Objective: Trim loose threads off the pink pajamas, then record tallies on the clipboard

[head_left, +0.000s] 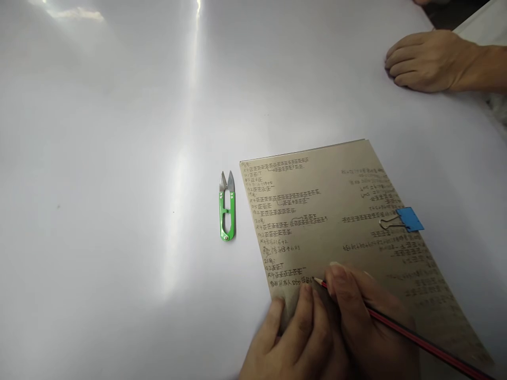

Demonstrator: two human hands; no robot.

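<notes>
My right hand (366, 316) grips a red and black pencil (415, 338). Its sharpened tip rests on a sheet of paper (336, 253) covered in handwritten rows of tally characters, at the end of the lowest line on the left side. Just left of the tip, my left hand (295, 338) lies on the lower part of the sheet with its fingers apart, holding nothing. A blue binder clip (410, 219) with a wire handle is fastened on the sheet's right edge. The lower edge of the paper is partly hidden by my hands.
Green thread snips (227, 207) lie left of the paper, blades pointing away from me. Another person's hand (431, 60) rests on the glossy white table (99, 200) at the upper right. Light streaks reflect off the surface.
</notes>
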